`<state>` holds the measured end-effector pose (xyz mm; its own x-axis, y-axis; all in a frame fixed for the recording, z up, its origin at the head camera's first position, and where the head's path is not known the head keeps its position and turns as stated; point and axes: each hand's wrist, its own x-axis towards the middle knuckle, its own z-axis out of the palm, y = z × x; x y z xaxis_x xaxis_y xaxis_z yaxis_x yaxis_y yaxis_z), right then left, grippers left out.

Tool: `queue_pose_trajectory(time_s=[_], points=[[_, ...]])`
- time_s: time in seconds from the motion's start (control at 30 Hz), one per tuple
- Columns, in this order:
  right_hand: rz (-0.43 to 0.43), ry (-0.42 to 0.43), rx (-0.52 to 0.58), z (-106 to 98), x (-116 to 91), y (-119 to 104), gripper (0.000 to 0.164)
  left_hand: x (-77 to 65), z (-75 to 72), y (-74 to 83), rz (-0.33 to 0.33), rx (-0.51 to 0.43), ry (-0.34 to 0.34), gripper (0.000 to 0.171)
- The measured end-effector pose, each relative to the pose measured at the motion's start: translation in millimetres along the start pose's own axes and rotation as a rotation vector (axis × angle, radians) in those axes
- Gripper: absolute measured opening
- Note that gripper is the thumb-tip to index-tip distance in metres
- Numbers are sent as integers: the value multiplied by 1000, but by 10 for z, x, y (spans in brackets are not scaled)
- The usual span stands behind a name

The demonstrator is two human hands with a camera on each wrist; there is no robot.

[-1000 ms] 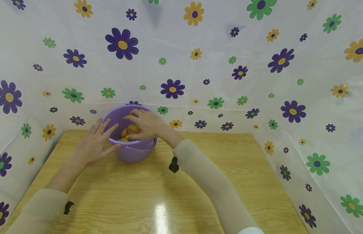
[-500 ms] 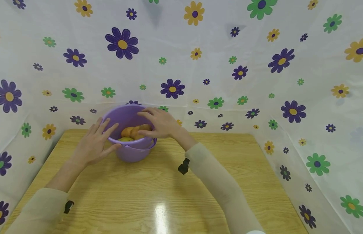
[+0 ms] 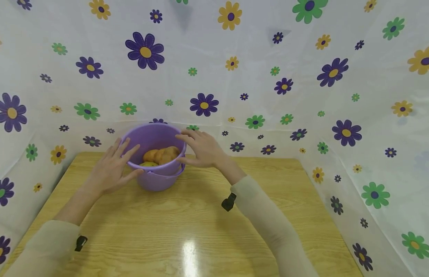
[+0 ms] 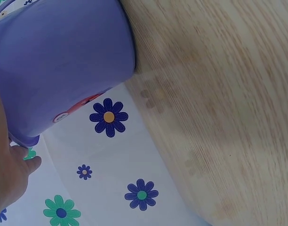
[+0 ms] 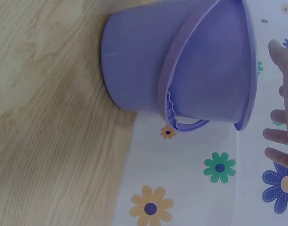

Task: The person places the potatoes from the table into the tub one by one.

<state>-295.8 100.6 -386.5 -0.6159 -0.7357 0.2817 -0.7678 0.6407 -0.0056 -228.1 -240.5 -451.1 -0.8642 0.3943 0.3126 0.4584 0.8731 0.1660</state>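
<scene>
A purple bucket (image 3: pixel 157 181) stands upright at the back left of the wooden table. Inside it lie several rounded orange-brown items (image 3: pixel 162 155), their kind unclear, and a yellow one (image 3: pixel 148 164) partly hidden by the front rim. My left hand (image 3: pixel 112 167) rests at the bucket's left rim, fingers spread and thumb near the front. In the left wrist view, part of that hand (image 4: pixel 12 176) shows beside the rim. My right hand (image 3: pixel 205 150) hovers at the right rim with nothing in it, thumb and fingers apart. The right wrist view shows its fingers (image 5: pixel 277 136) extended, away from the bucket wall.
The bucket's handle (image 5: pixel 193 126) hangs down along its side. A white cloth with printed flowers (image 3: pixel 214 50) rises behind the table (image 3: pixel 187 227) and along both sides. Dark straps (image 3: pixel 229 202) are on the wrists.
My right hand has come up out of the bucket and moved right to its rim, exposing the orange-brown items it was holding or covering. The left hand has stayed in place.
</scene>
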Motion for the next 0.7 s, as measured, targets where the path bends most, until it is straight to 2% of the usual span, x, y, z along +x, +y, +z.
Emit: queue_pose_trajectory(time_s=[0.5,0.7], points=[[-28,110,-93,12,-431,53,86,-40,-21,0,44,-38,69,91],[55,101,-70,-9,-650,59,110,-38,-94,113,72,-3,99,93]])
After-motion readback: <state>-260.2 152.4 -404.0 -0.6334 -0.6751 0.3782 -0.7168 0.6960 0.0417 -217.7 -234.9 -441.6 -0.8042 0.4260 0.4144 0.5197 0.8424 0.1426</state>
